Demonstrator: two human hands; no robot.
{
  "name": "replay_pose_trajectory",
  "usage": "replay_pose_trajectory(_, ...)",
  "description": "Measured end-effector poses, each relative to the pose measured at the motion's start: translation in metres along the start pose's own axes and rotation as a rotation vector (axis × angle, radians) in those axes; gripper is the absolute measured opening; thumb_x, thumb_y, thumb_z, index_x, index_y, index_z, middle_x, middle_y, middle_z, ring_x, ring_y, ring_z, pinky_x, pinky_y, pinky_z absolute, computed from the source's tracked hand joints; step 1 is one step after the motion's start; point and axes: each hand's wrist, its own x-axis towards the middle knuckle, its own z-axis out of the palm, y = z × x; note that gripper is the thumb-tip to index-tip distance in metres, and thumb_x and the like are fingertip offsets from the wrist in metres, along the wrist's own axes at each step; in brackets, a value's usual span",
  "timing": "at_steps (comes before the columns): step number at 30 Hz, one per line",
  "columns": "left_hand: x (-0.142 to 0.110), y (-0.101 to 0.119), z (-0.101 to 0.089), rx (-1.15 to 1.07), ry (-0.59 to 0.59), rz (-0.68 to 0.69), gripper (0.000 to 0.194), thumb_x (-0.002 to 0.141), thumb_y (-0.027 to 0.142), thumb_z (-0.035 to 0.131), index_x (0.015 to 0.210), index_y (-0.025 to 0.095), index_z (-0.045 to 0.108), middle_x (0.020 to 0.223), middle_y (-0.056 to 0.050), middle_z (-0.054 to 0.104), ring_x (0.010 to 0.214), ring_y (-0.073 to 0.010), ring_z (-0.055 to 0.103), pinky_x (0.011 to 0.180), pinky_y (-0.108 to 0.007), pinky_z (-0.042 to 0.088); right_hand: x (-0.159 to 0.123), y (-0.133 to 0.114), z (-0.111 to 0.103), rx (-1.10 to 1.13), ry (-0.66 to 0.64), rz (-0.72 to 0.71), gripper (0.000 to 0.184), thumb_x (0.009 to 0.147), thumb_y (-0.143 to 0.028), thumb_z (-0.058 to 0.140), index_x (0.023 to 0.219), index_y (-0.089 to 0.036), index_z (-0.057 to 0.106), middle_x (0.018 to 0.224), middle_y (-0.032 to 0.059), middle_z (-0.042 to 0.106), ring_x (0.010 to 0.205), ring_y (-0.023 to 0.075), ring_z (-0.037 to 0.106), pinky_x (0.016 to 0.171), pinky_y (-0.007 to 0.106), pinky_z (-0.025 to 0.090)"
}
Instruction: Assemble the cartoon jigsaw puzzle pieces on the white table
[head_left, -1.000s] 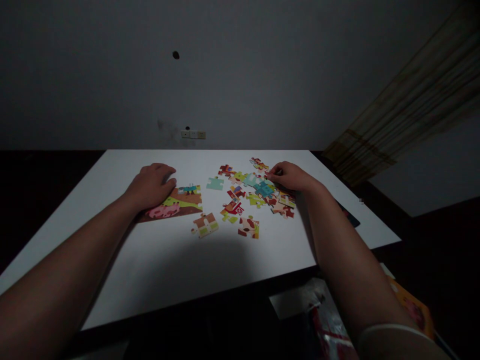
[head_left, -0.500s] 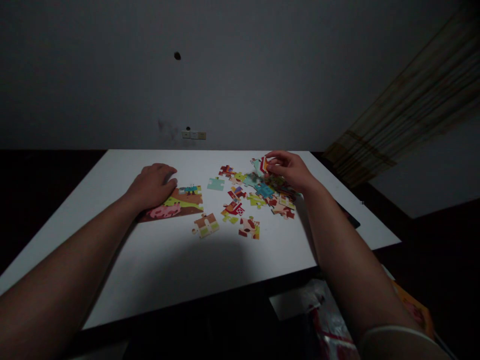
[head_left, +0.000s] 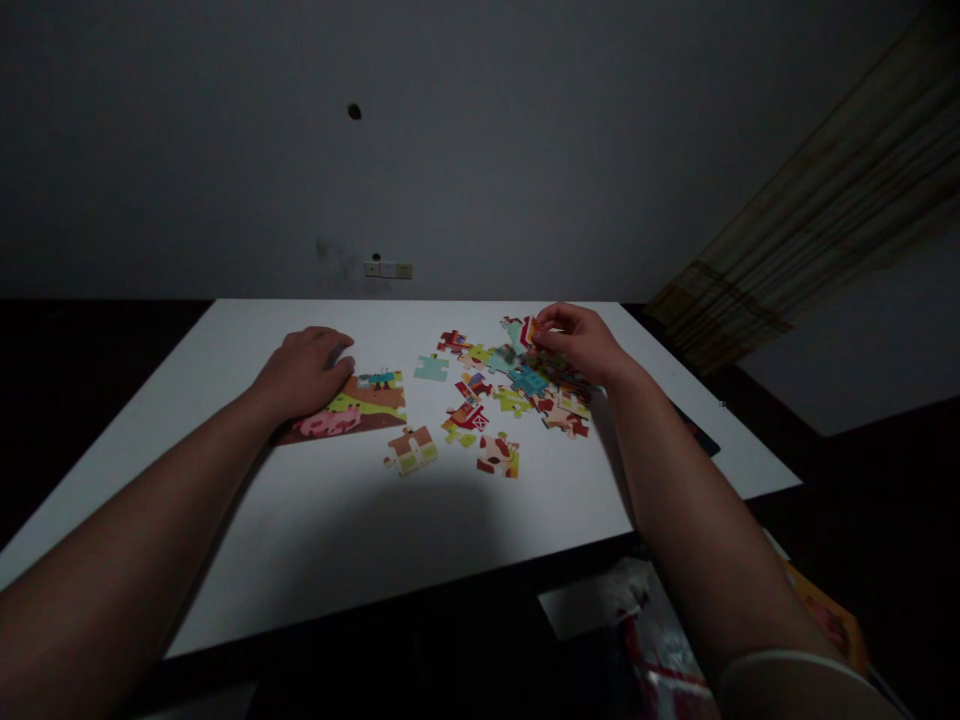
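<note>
Moved: your right hand (head_left: 581, 342) has shifted to the far edge of the loose jigsaw pieces (head_left: 517, 385); your left hand (head_left: 306, 372) stays put.
Surface: white, the pieces lying toward its far side.
Assembled part: farm-scene puzzle section (head_left: 375, 405) showing a pig, under your left hand.
Loose pieces: spread right of the section, a pale teal piece (head_left: 431, 368) lying apart.
Left grip: fingers apart, palm resting on the section.
Right grip: thumb and fingers together at a red piece (head_left: 529, 331); cannot tell whether clamped.
Risk: dragging through the pile could scatter neighbours; pressing sideways with your left hand could part the section's joins.
</note>
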Motion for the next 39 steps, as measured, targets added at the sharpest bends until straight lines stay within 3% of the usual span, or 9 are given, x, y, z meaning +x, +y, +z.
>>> replay_pose_trajectory(4, 0.000, 0.000, 0.000, -0.010, -0.004, -0.015, 0.061, 0.100, 0.059, 0.044, 0.142, 0.024, 0.072, 0.152, -0.015, 0.069, 0.144, -0.0395, 0.060, 0.127, -0.056, 0.047, 0.003, 0.003, 0.000, -0.041, 0.061, 0.024, 0.031, 0.091, -0.047, 0.086, 0.111, -0.032, 0.068, 0.112, 0.0075, 0.082, 0.107, 0.0340, 0.082, 0.083, 0.044, 0.066)
replay_pose_trajectory(8, 0.000, 0.002, -0.002, -0.019, 0.002, -0.014, 0.059, 0.099, 0.054, 0.047, 0.141, 0.021, 0.072, 0.151, -0.016, 0.070, 0.144, -0.0410, 0.061, 0.127, -0.058, 0.047, 0.013, 0.014, -0.003, 0.007, 0.134, -0.128, 0.056, 0.091, -0.045, 0.082, 0.142, -0.030, 0.065, 0.117, 0.0071, 0.080, 0.102, 0.0299, 0.079, 0.087, 0.042, 0.064)
replay_pose_trajectory(10, 0.000, 0.003, -0.003, -0.010, -0.005, -0.010, 0.061, 0.100, 0.054, 0.045, 0.141, 0.020, 0.072, 0.151, -0.018, 0.070, 0.143, -0.0410, 0.061, 0.126, -0.058, 0.048, 0.017, 0.017, -0.004, 0.013, 0.207, -0.180, 0.056, 0.093, -0.043, 0.076, 0.146, -0.029, 0.064, 0.118, 0.0068, 0.080, 0.102, 0.0274, 0.077, 0.088, 0.039, 0.062)
replay_pose_trajectory(15, 0.000, 0.003, -0.002, 0.010, -0.012, 0.001, 0.064, 0.101, 0.055, 0.041, 0.143, 0.017, 0.072, 0.152, -0.019, 0.069, 0.146, -0.0408, 0.060, 0.127, -0.057, 0.047, 0.023, 0.016, -0.010, -0.045, 0.505, -0.133, 0.025, 0.099, -0.042, 0.069, 0.118, -0.026, 0.066, 0.119, 0.0108, 0.081, 0.107, 0.0254, 0.075, 0.086, 0.035, 0.059)
replay_pose_trajectory(18, 0.001, 0.002, -0.001, 0.009, -0.018, 0.002, 0.066, 0.101, 0.056, 0.041, 0.143, 0.016, 0.071, 0.153, -0.020, 0.068, 0.147, -0.0422, 0.058, 0.127, -0.058, 0.046, 0.024, 0.014, -0.012, -0.027, 0.542, -0.080, 0.029, 0.095, -0.048, 0.075, 0.107, -0.026, 0.060, 0.114, 0.0113, 0.081, 0.103, 0.0257, 0.077, 0.079, 0.032, 0.058)
replay_pose_trajectory(26, 0.001, 0.004, -0.004, 0.002, -0.015, -0.004, 0.062, 0.101, 0.054, 0.043, 0.143, 0.018, 0.071, 0.152, -0.018, 0.069, 0.146, -0.0396, 0.060, 0.128, -0.056, 0.046, 0.017, 0.009, -0.006, 0.026, 0.466, -0.095, 0.047, 0.094, -0.045, 0.076, 0.135, -0.029, 0.059, 0.126, 0.0100, 0.080, 0.096, 0.0231, 0.081, 0.075, 0.031, 0.059)
replay_pose_trajectory(31, 0.000, 0.004, -0.004, -0.007, -0.010, 0.000, 0.061, 0.100, 0.054, 0.045, 0.143, 0.019, 0.072, 0.152, -0.017, 0.070, 0.144, -0.0394, 0.062, 0.128, -0.056, 0.046, 0.016, 0.010, -0.010, -0.117, 0.381, -0.118, 0.034, 0.098, -0.048, 0.072, 0.123, -0.024, 0.073, 0.114, 0.0102, 0.082, 0.093, 0.0242, 0.077, 0.074, 0.032, 0.057)
replay_pose_trajectory(36, 0.000, 0.004, -0.004, 0.000, -0.013, 0.008, 0.065, 0.101, 0.054, 0.042, 0.144, 0.015, 0.072, 0.153, -0.021, 0.069, 0.144, -0.0420, 0.061, 0.128, -0.059, 0.046, 0.011, 0.012, -0.009, -0.414, 0.162, -0.193, 0.028, 0.102, -0.039, 0.068, 0.119, -0.020, 0.079, 0.116, 0.0114, 0.083, 0.102, 0.0272, 0.073, 0.091, 0.037, 0.055)
replay_pose_trajectory(39, 0.000, 0.004, -0.004, 0.002, -0.021, -0.002, 0.064, 0.102, 0.054, 0.042, 0.144, 0.016, 0.072, 0.153, -0.020, 0.068, 0.145, -0.0416, 0.060, 0.127, -0.059, 0.047, 0.005, 0.008, -0.006, -0.567, -0.001, -0.216, 0.031, 0.105, -0.036, 0.066, 0.121, -0.015, 0.081, 0.116, 0.0136, 0.083, 0.097, 0.0268, 0.071, 0.090, 0.037, 0.051)
